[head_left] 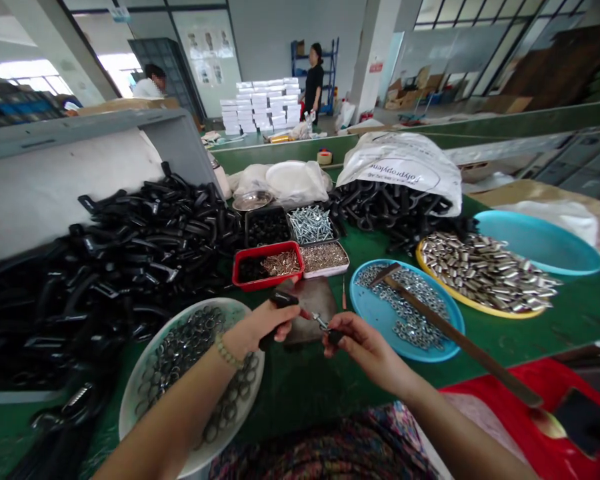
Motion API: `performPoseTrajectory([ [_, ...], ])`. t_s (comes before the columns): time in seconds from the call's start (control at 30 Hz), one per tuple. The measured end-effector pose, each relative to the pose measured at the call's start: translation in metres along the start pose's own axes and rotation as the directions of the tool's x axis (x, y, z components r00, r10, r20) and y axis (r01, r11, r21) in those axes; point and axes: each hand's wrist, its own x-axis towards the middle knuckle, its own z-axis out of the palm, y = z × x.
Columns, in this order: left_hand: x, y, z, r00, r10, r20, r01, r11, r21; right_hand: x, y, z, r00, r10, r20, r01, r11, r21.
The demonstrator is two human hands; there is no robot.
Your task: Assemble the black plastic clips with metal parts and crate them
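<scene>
Green surface [300, 393], left grip [265, 323] pressed around black handle [283, 300], right grip [365, 347] pinching small metal fitting [321, 323], blue nut plate [373, 313] at 2 o'clock

Here on the desk [300, 393], plastic handles [115, 267] heaped left, a plate of rings [130, 400] just before them; on the right, a plate of nuts [380, 327] under a flat stick [460, 337], a plate of metal sleeves [460, 301] behind, small trays [270, 244] straight ahead!

Daylight is pouring through the far-left windows [37, 83] and casting only soft shadows, while wide-angle distortion is bending the green workbench [500, 130] at the right edge, with most of the scene showing sharp focus.
</scene>
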Motion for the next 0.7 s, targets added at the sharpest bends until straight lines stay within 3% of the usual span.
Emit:
performPoseTrajectory([
  [0.07,-0.006,-0.002,0.009,0.98,-0.041,0.195,0.047,0.999,-0.024,-0.006,-0.002,-0.005,0.995,0.042,0.094,-0.024,0.982,-0.189],
  [0.13,-0.015,0.003,0.011,0.938,0.01,0.347,0.017,0.997,-0.076,-0.01,-0.003,-0.013,0.988,0.074,0.137,-0.014,0.919,-0.394],
  [0.2,-0.021,0.006,0.009,0.93,0.057,0.362,-0.027,0.996,-0.088,-0.012,-0.002,-0.019,0.994,0.055,0.098,0.006,0.844,-0.536],
  [0.27,-0.021,0.004,0.007,0.963,0.053,0.265,-0.029,0.995,-0.093,-0.012,0.0,-0.022,0.999,0.001,0.046,0.028,0.784,-0.621],
  [0.37,-0.014,-0.01,0.01,1.0,-0.006,0.016,0.008,0.988,-0.156,-0.01,0.002,-0.02,0.994,-0.103,0.031,0.095,0.704,-0.704],
  [0.43,-0.009,-0.019,0.016,0.986,-0.018,-0.163,-0.007,0.988,-0.155,-0.009,0.004,-0.015,0.984,-0.17,0.055,0.154,0.65,-0.744],
  [0.5,-0.005,-0.025,0.022,0.962,0.029,-0.271,-0.061,0.992,-0.111,-0.008,0.005,-0.01,0.97,-0.227,0.084,0.205,0.588,-0.782],
  [0.7,0.01,-0.033,0.028,0.903,0.149,-0.402,-0.138,0.989,0.056,-0.005,0.005,-0.002,0.918,-0.313,0.244,0.343,0.319,-0.883],
])
